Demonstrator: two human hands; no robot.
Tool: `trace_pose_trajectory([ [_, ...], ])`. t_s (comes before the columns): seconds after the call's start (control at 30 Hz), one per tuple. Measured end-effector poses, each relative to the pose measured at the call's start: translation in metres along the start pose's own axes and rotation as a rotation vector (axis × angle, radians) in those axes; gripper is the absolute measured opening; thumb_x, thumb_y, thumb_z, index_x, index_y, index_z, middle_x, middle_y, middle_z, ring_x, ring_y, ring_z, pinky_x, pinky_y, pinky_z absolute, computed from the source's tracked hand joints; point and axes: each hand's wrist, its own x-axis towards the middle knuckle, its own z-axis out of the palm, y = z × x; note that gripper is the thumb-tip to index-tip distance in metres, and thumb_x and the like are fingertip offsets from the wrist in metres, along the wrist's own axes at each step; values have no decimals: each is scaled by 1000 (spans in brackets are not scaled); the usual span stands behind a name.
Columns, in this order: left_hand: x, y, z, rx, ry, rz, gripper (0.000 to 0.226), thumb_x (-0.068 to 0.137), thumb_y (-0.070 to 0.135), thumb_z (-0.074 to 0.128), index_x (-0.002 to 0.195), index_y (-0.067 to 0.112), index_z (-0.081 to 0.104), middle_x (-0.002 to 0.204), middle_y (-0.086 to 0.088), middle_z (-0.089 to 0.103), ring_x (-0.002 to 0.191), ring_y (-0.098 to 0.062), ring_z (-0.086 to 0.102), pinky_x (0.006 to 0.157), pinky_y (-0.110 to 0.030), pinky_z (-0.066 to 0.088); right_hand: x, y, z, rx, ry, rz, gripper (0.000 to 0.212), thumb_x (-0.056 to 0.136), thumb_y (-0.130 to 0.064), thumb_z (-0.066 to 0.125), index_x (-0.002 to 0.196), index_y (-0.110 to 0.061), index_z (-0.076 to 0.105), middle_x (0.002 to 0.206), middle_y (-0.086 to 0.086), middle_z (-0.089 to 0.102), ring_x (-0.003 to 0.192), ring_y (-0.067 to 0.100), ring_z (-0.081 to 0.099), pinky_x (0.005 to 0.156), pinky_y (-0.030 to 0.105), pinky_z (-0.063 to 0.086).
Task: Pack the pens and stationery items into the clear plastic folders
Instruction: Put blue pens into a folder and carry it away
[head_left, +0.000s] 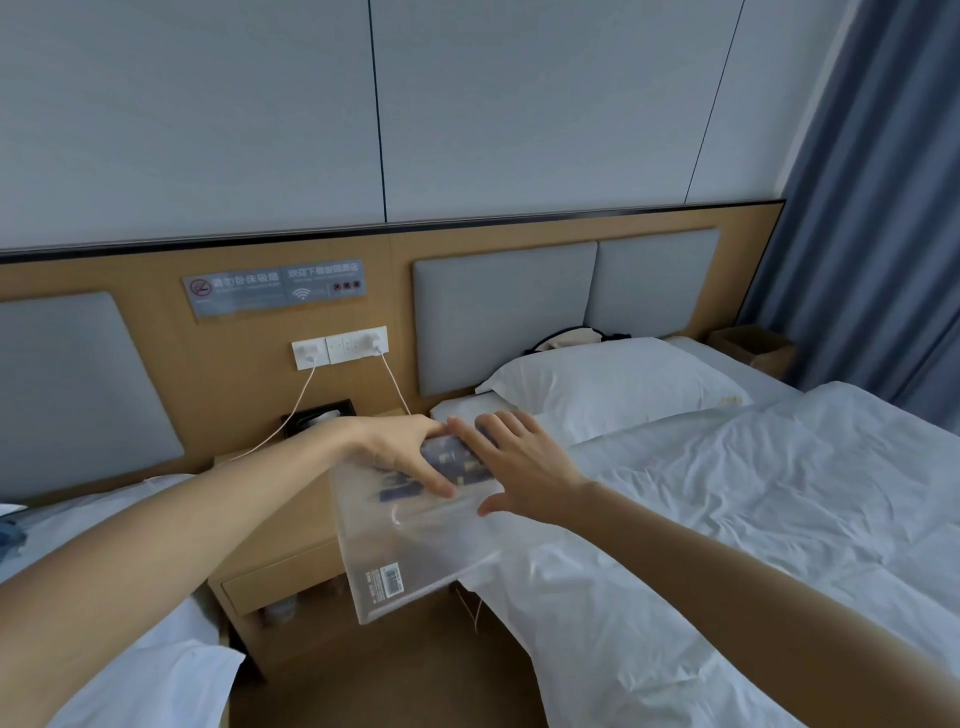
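Clear plastic folder (410, 545) hangs over the gap between two beds, its lower corner with a barcode label above the floor and its right edge against the white sheet of the right bed (727, 519). At its top the left hand (402, 449) grips the rim, thumb and fingers curled round it, with dark pens (457, 462) showing inside. Just beside it the right hand (524, 462) lies flat with straight fingers on the folder's mouth. Behind stand a wooden nightstand (275, 577), a pillow (613, 384) and wall sockets (340, 347).
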Motion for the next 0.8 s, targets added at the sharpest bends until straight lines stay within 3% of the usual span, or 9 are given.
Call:
trace_pose_trajectory([
  [0.1,-1,3,3,-30,-32,-4,54,76,32,79,120,20,51,113,-1,62,101,-17,62,92,-32,52,3,-1,-3,112,-68,-6,91,58,-52,84,131,-8,50,109,7,61,93,25,61,82,34,50],
  [0.2,-4,6,5,71,14,9,49,79,38,75,118,21,50,111,0,58,96,-12,59,83,-22,50,4,-2,-10,150,-162,11,63,86,-36,65,138,-11,39,126,8,53,111,25,52,92,31,41],
  [0.3,-15,8,9,285,89,13,63,79,52,70,127,23,43,116,4,55,96,-10,56,84,-22,47,4,1,-13,172,-208,76,47,91,-29,55,132,-14,41,123,5,54,109,23,54,84,29,41],
  [0.43,-20,-2,25,735,218,4,93,77,62,64,147,25,17,126,3,47,110,-16,50,91,-31,46,4,8,-13,201,-282,151,37,92,-28,51,126,-13,46,117,6,59,101,25,58,77,31,43],
  [0.63,-14,-8,37,628,343,23,61,88,28,61,141,23,32,126,-1,52,111,-19,53,85,-28,43,8,9,-13,204,-310,130,33,93,-28,52,123,-15,50,113,5,62,98,24,59,69,26,36],
  [0.8,-15,-12,36,586,383,27,51,85,10,58,132,20,44,117,-4,58,101,-22,57,80,-31,49,9,7,-15,241,-317,136,34,92,-28,53,124,-16,50,110,5,64,95,24,59,69,25,34],
])
